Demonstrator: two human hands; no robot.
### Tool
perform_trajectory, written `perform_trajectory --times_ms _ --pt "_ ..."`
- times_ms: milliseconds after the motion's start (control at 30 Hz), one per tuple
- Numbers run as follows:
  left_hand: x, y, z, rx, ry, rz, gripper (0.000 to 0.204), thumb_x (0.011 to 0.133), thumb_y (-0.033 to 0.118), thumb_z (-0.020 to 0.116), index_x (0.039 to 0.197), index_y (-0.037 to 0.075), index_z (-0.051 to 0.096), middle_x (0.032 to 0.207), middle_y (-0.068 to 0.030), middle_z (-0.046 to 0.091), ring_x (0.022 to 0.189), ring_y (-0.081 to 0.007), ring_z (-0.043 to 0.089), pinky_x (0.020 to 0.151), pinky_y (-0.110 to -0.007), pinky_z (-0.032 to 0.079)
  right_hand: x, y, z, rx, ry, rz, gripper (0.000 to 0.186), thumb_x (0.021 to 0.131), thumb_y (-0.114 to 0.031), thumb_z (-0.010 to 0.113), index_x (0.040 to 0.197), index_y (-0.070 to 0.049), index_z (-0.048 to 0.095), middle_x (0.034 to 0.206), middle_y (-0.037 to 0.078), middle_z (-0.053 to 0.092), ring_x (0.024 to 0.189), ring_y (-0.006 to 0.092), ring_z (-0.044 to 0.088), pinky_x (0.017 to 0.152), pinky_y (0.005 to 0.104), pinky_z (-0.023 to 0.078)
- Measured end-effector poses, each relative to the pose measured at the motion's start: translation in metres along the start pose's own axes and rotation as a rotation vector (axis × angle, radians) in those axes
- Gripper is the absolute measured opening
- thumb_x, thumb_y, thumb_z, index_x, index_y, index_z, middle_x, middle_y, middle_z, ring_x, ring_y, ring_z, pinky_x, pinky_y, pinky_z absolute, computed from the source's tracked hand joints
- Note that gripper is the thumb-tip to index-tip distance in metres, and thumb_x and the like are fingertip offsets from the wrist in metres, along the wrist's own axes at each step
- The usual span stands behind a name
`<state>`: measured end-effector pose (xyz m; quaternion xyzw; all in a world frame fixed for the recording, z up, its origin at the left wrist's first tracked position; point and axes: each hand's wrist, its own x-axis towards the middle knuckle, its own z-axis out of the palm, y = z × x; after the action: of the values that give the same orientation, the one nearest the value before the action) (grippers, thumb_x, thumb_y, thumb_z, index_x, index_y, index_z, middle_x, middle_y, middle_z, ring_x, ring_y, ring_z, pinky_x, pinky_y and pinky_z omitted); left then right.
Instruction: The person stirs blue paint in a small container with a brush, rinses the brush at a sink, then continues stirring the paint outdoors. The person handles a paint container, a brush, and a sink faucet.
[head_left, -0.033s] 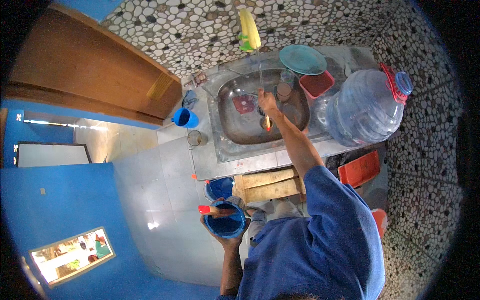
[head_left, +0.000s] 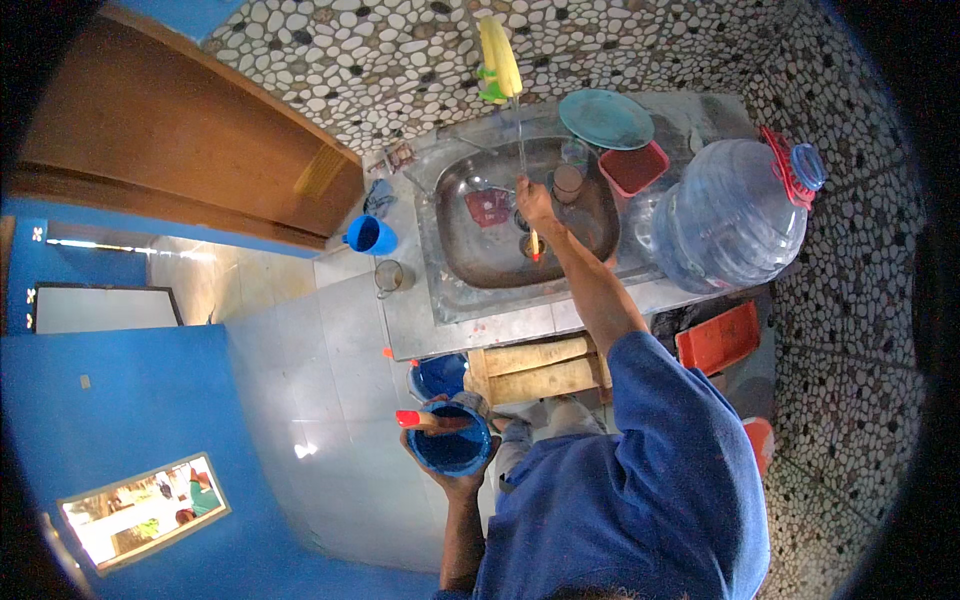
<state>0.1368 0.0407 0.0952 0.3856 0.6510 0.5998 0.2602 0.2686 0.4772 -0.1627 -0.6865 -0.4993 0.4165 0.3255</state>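
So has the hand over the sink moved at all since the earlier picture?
No. The right hand sits at the same spot over the sink drain.

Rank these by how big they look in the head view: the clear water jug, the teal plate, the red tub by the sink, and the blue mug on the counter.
1. Clear water jug, by far the largest.
2. Teal plate.
3. Red tub.
4. Blue mug, smallest.
Plate and tub look close, so that order is unsure.

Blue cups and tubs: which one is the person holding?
The blue tub with a brush across it, cupped in the left hand. The blue cup stands beside the sink, and another blue tub sits lower, untouched.
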Motion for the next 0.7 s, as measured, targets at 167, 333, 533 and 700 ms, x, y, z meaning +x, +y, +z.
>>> perform_trajectory --times_ms 167,333,533,700 --pt "0.009 0.008 0.008 -0.010 -0.008 -0.028 0.132 0.054 0.034 0.104 0.155 0.011 0.022 0.143 -0.0185 0.055 0.134 -0.0356 0.055 0.117 -0.053 0.045 0.035 0.025 -0.006 0.553 -0.213 0.278 0.036 0.101 -0.044 0.065 0.100 -0.009 0.071 0.077 0.002 0.061 0.065 0.0180 0.055 0.058 0.0393 0.047" --pt "0.006 0.004 0.006 0.077 0.010 -0.006 0.131 0.053 0.035 0.104 0.153 0.010 0.023 0.142 -0.0192 0.055 0.133 -0.0362 0.056 0.116 -0.053 0.046 -0.002 -0.028 -0.034 0.777 -0.361 0.395 0.030 0.105 -0.040 0.061 0.097 -0.012 0.057 0.084 0.000 0.055 0.071 0.0141 0.052 0.056 0.0307 0.041" --pt "0.010 0.009 0.011 -0.002 0.017 -0.044 0.131 0.053 0.034 0.104 0.153 0.010 0.023 0.143 -0.0195 0.055 0.133 -0.0368 0.055 0.117 -0.054 0.044 0.013 -0.017 -0.028 1.074 -0.293 0.399 0.033 0.109 -0.038 0.050 0.086 -0.016 0.046 0.070 -0.003 0.037 0.057 0.0127 0.039 0.051 0.0290 0.034" --pt "0.015 0.004 0.010 -0.020 -0.013 -0.010 0.131 0.054 0.031 0.104 0.154 0.010 0.022 0.143 -0.0195 0.055 0.134 -0.0368 0.055 0.117 -0.054 0.044 0.028 -0.005 -0.022 1.050 -0.306 0.394 0.033 0.109 -0.040 0.044 0.087 -0.015 0.045 0.067 -0.002 0.038 0.055 0.0134 0.037 0.052 0.0315 0.033"
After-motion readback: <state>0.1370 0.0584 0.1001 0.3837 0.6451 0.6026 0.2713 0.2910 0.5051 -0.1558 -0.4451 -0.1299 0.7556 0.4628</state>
